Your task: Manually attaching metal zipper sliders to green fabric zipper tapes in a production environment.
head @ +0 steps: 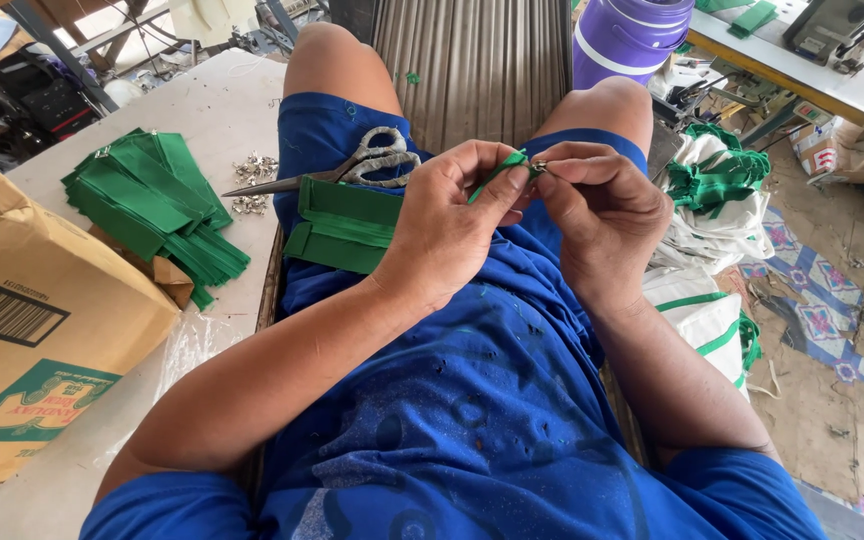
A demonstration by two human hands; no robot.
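My left hand (447,225) pinches a narrow green fabric strip (497,172) above my lap. My right hand (597,215) meets it from the right, its fingertips closed on a small metal piece (536,167) at the strip's end. A few folded green strips (342,225) lie on my left thigh. Just beyond them, grey-handled scissors (367,168) rest on my blue shorts with the blades pointing left.
A pile of green strips (157,205) and a scatter of small metal pieces (252,180) lie on the white board (222,105) at left, beside a cardboard box (27,330). A purple container (627,35) stands ahead. White and green bags (712,210) are heaped at right.
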